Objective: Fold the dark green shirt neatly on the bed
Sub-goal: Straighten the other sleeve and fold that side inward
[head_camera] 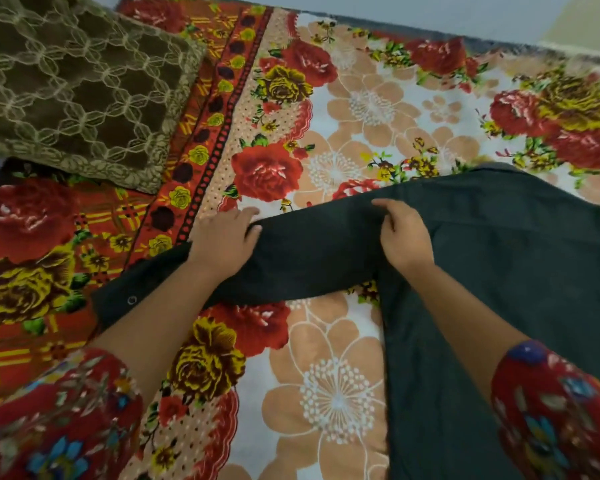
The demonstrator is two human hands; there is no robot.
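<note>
The dark green shirt lies spread on the floral bed sheet, its body at the right and one long sleeve stretched out to the left, ending in a cuff with a snap button. My left hand grips the upper edge of that sleeve about midway along it. My right hand pinches the fabric where the sleeve joins the shoulder. Both forearms cross over the shirt, so part of the sleeve is hidden under my left arm.
A brown cushion with a pale lace cover rests at the upper left of the bed. The bed's far edge runs along the top, with grey floor beyond. My red patterned sleeves show at the bottom corners.
</note>
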